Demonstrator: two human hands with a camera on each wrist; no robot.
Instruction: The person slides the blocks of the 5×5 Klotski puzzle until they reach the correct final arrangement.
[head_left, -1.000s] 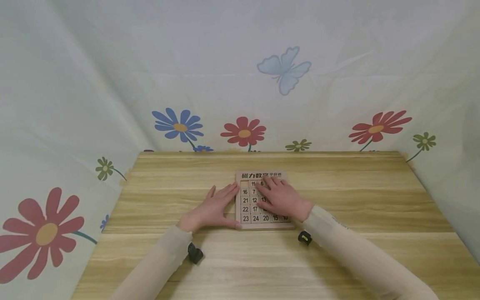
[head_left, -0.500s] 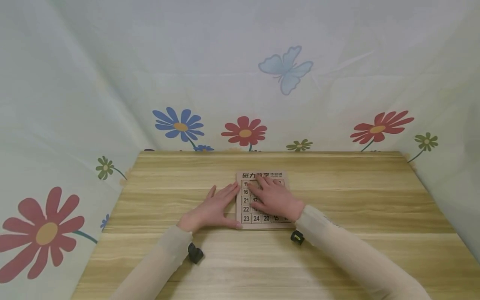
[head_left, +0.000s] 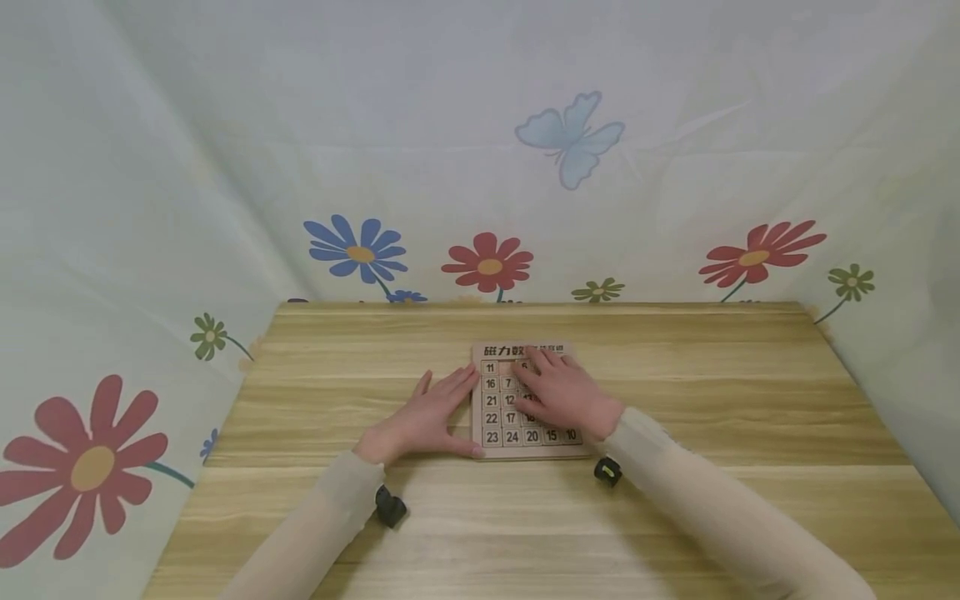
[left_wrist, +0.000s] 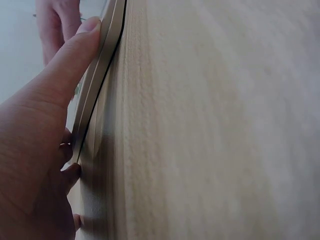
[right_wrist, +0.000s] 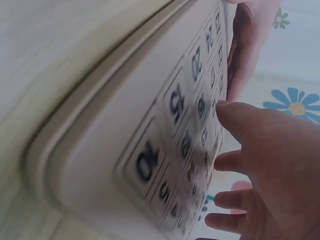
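Observation:
A wooden number slide puzzle point(head_left: 536, 453) lies flat on the table, with printed lettering along its top rim. My left hand point(head_left: 422, 425) rests against its left side, thumb at the near corner and straight fingers higher up. In the left wrist view the thumb point(left_wrist: 75, 55) touches the board's edge. My right hand point(head_left: 564, 396) lies over the upper right tiles with fingers extended and hides several of them. Tile 11 point(head_left: 491, 367) is in the top left corner, and a vacant slot point(head_left: 507, 367) is beside it. Tile 10 point(right_wrist: 146, 159) fills the near right corner in the right wrist view.
The light wood-grain table point(head_left: 480, 533) extends around the puzzle on every side. Behind and beside it hangs a pale cloth point(head_left: 420, 125) printed with flowers and a butterfly. A black wrist camera point(head_left: 390, 507) is strapped at the left cuff, another point(head_left: 608, 472) at the right.
Tile 11 has slid left into the corner, so the gap is now one place further right. My right hand moved left, then back right. The left hand stayed put.

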